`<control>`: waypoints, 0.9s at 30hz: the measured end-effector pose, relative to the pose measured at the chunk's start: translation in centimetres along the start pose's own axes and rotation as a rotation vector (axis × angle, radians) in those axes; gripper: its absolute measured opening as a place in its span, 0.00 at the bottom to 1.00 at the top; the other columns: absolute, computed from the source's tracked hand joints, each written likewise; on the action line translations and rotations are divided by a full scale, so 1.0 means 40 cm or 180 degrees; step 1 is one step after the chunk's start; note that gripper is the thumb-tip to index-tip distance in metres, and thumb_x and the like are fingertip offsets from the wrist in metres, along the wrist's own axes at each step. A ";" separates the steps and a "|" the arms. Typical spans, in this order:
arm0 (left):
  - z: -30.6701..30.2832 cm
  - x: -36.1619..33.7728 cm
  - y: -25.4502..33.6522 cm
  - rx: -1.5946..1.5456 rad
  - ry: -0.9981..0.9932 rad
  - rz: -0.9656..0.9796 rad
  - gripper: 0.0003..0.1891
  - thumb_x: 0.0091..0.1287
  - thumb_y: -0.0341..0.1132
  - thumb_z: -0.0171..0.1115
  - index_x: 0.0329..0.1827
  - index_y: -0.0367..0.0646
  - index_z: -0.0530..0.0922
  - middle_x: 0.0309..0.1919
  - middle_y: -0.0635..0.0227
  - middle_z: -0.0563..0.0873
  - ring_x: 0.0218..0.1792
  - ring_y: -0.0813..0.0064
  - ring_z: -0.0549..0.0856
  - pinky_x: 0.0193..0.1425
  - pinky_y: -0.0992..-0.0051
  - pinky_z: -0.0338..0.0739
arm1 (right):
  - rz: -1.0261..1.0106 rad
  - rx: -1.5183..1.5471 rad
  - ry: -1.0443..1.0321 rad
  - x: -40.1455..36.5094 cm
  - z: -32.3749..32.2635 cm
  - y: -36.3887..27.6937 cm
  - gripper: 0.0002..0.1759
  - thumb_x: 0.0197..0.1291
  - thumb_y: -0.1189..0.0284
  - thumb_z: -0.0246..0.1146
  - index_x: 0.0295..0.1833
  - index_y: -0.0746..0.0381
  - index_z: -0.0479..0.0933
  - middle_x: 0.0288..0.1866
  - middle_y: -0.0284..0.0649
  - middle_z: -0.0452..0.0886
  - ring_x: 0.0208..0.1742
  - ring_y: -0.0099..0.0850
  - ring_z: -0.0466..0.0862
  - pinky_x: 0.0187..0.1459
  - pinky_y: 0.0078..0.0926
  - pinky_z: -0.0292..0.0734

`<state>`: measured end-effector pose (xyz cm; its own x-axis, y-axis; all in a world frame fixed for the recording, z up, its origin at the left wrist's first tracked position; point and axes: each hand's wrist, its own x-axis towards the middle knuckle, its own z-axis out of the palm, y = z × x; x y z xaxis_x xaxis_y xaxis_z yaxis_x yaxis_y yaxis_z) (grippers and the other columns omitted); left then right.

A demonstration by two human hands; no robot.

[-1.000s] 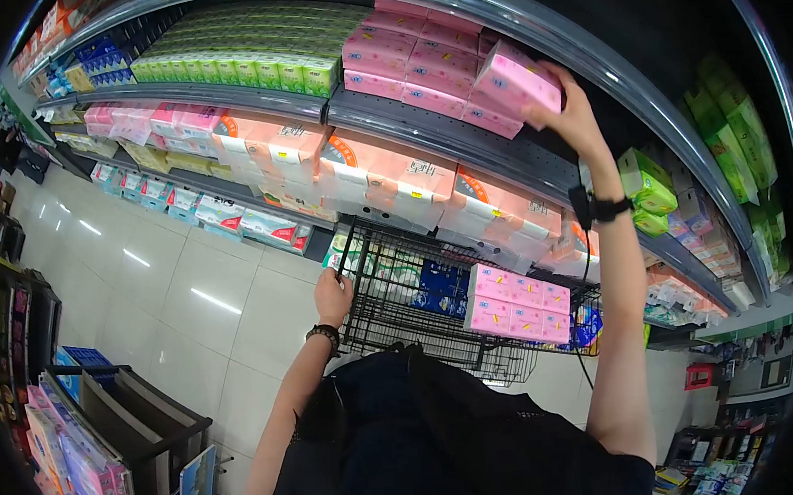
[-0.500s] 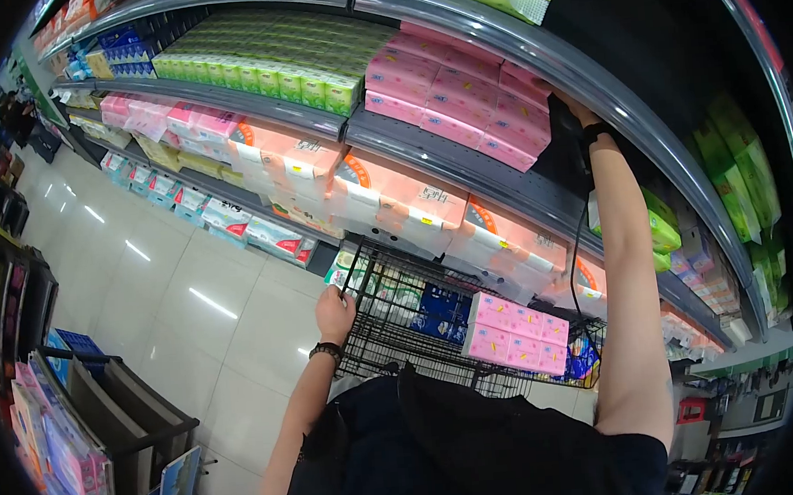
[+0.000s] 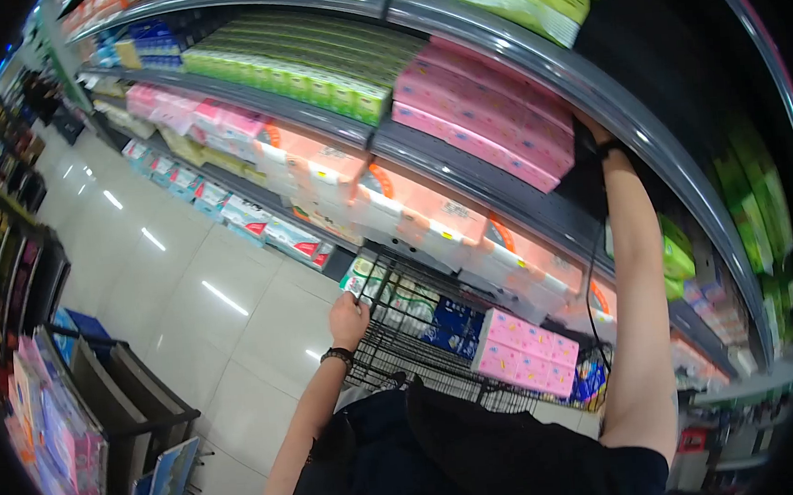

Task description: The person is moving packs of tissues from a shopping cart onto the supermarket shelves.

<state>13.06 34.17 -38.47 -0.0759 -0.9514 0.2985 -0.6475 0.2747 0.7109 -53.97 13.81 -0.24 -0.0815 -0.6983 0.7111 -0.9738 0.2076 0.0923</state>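
"Why are the left hand's (image 3: 349,321) fingers curled round the cart's (image 3: 404,362) rim?"

"Probably steadying it; the right hand (image 3: 594,130) reaches beside the pink packs (image 3: 488,112) on the shelf (image 3: 494,193)."

"Its fingers?"

"Hidden, can't tell. The pink bundle (image 3: 525,353) lies flat in the cart, likely for stability."

Glossy plastic wraps green packs (image 3: 517,2) at one o'clock; a shiny, smooth grey shelf edge (image 3: 418,9) curves at twelve, black metal wire forms the cart (image 3: 415,349) at six, and polished floor tiles (image 3: 240,378) gleam at eight.
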 end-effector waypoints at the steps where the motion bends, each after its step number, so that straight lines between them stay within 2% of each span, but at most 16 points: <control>1: -0.011 0.001 0.007 -0.0062 -0.0067 -0.0054 0.09 0.65 0.34 0.66 0.36 0.38 0.75 0.31 0.50 0.83 0.36 0.46 0.84 0.41 0.50 0.78 | -0.0316 0.0055 0.0142 -0.020 0.001 0.014 0.45 0.67 0.32 0.62 0.79 0.49 0.72 0.82 0.43 0.70 0.82 0.43 0.68 0.83 0.44 0.59; 2: 0.001 0.000 -0.007 -0.0099 -0.0174 -0.0199 0.10 0.65 0.35 0.66 0.36 0.37 0.77 0.31 0.48 0.84 0.36 0.45 0.84 0.43 0.49 0.79 | -0.0634 0.0095 0.0281 -0.042 0.013 0.043 0.43 0.69 0.35 0.62 0.80 0.50 0.71 0.82 0.44 0.70 0.82 0.42 0.68 0.83 0.43 0.60; 6: -0.020 0.001 0.005 -0.0100 0.0065 0.0040 0.10 0.65 0.36 0.65 0.36 0.39 0.75 0.28 0.49 0.83 0.33 0.44 0.85 0.41 0.47 0.79 | -0.0071 0.0073 -0.0729 -0.009 -0.050 -0.021 0.45 0.72 0.35 0.57 0.84 0.51 0.64 0.86 0.42 0.64 0.85 0.42 0.62 0.85 0.44 0.51; 10: -0.051 0.008 0.019 0.0035 -0.0244 -0.0158 0.10 0.67 0.36 0.62 0.37 0.38 0.74 0.33 0.48 0.84 0.38 0.45 0.85 0.45 0.48 0.80 | 0.0287 -0.0419 -0.1298 -0.034 -0.074 -0.064 0.47 0.72 0.33 0.54 0.86 0.50 0.61 0.88 0.40 0.60 0.86 0.42 0.59 0.86 0.44 0.47; 11: -0.048 0.004 0.017 -0.0005 -0.0249 -0.0116 0.10 0.68 0.36 0.62 0.37 0.38 0.74 0.34 0.48 0.84 0.39 0.45 0.85 0.46 0.49 0.80 | 0.0349 0.0360 -0.0863 -0.054 -0.060 -0.054 0.42 0.69 0.41 0.64 0.78 0.56 0.71 0.79 0.44 0.71 0.78 0.44 0.69 0.80 0.42 0.58; 13: -0.047 0.004 0.017 -0.0036 -0.0272 -0.0086 0.10 0.68 0.36 0.61 0.37 0.37 0.74 0.34 0.48 0.84 0.40 0.46 0.85 0.47 0.49 0.80 | 0.0421 0.1139 -0.0447 -0.064 -0.010 -0.017 0.37 0.65 0.49 0.74 0.70 0.63 0.81 0.71 0.48 0.82 0.71 0.46 0.79 0.75 0.40 0.70; 16: -0.051 0.002 0.020 -0.0096 -0.0332 -0.0114 0.10 0.68 0.36 0.61 0.37 0.37 0.73 0.33 0.49 0.83 0.39 0.45 0.85 0.47 0.49 0.80 | 0.1589 0.3750 -0.0708 -0.094 0.065 0.081 0.29 0.67 0.61 0.74 0.67 0.68 0.80 0.66 0.49 0.83 0.61 0.39 0.84 0.68 0.41 0.76; 17: -0.051 0.006 0.020 -0.0104 -0.0367 -0.0098 0.10 0.68 0.36 0.61 0.37 0.37 0.73 0.33 0.49 0.83 0.39 0.45 0.85 0.47 0.49 0.80 | 0.1622 0.3726 -0.0698 -0.132 0.067 0.102 0.29 0.67 0.61 0.74 0.67 0.68 0.80 0.66 0.49 0.83 0.61 0.39 0.84 0.68 0.41 0.76; 19: -0.051 0.009 0.023 -0.0149 -0.0371 -0.0132 0.10 0.67 0.35 0.62 0.37 0.37 0.74 0.33 0.48 0.84 0.39 0.45 0.85 0.47 0.50 0.80 | 0.0514 0.2157 -0.0114 -0.257 0.017 0.094 0.26 0.70 0.67 0.71 0.68 0.69 0.78 0.64 0.47 0.83 0.58 0.35 0.84 0.65 0.38 0.78; 20: -0.044 0.006 0.018 -0.0194 -0.0261 -0.0068 0.09 0.66 0.34 0.63 0.37 0.37 0.75 0.33 0.47 0.84 0.39 0.44 0.85 0.46 0.49 0.80 | 0.0936 0.2943 0.0381 -0.350 -0.186 -0.156 0.24 0.71 0.72 0.69 0.69 0.69 0.76 0.64 0.46 0.82 0.57 0.32 0.83 0.62 0.33 0.79; 21: -0.023 0.008 -0.003 -0.0170 -0.0341 -0.0070 0.09 0.67 0.35 0.64 0.37 0.38 0.77 0.33 0.47 0.85 0.39 0.44 0.86 0.46 0.48 0.80 | 0.0873 0.2800 0.0320 -0.420 -0.319 -0.286 0.25 0.69 0.76 0.67 0.70 0.68 0.75 0.59 0.45 0.83 0.55 0.30 0.84 0.62 0.30 0.78; 22: -0.024 0.013 -0.002 -0.0221 -0.0610 -0.0387 0.10 0.67 0.36 0.65 0.39 0.38 0.79 0.34 0.46 0.86 0.40 0.43 0.86 0.47 0.48 0.81 | 0.1095 0.2631 0.0223 -0.488 -0.446 -0.428 0.21 0.69 0.76 0.67 0.67 0.66 0.77 0.57 0.42 0.83 0.54 0.29 0.84 0.61 0.30 0.78; 24: -0.009 0.009 -0.023 -0.0130 -0.0624 -0.0350 0.12 0.68 0.40 0.64 0.42 0.38 0.81 0.35 0.46 0.87 0.40 0.43 0.87 0.47 0.49 0.81 | 0.0901 0.2143 -0.0159 -0.668 -0.507 -0.486 0.18 0.67 0.77 0.67 0.62 0.63 0.79 0.55 0.39 0.84 0.53 0.29 0.84 0.57 0.30 0.78; 25: -0.009 0.009 -0.016 -0.0097 -0.0579 -0.0379 0.13 0.68 0.41 0.64 0.42 0.38 0.82 0.36 0.46 0.87 0.41 0.43 0.87 0.47 0.49 0.81 | 0.0920 0.2611 -0.0240 -0.749 -0.528 -0.532 0.17 0.65 0.77 0.68 0.59 0.62 0.80 0.54 0.39 0.84 0.53 0.30 0.85 0.55 0.30 0.78; 26: -0.011 0.014 -0.020 -0.0117 -0.0626 -0.0324 0.14 0.68 0.41 0.65 0.42 0.37 0.82 0.36 0.46 0.87 0.41 0.43 0.86 0.47 0.49 0.80 | 0.1015 0.2233 -0.0661 -0.836 -0.533 -0.539 0.16 0.64 0.79 0.67 0.57 0.63 0.81 0.54 0.41 0.84 0.54 0.33 0.85 0.54 0.31 0.79; 27: -0.016 0.014 -0.017 0.0051 -0.0540 -0.0147 0.15 0.69 0.42 0.65 0.40 0.36 0.81 0.35 0.47 0.87 0.40 0.43 0.86 0.46 0.50 0.80 | 0.1133 0.2398 -0.0849 -0.922 -0.513 -0.548 0.16 0.61 0.79 0.68 0.56 0.64 0.82 0.53 0.44 0.84 0.53 0.36 0.86 0.52 0.32 0.80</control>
<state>13.94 33.55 -38.37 -0.1718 -0.9732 0.1528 -0.6652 0.2290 0.7107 -25.27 49.07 -14.17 -0.3624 -0.8347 0.4146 -0.7545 0.0016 -0.6563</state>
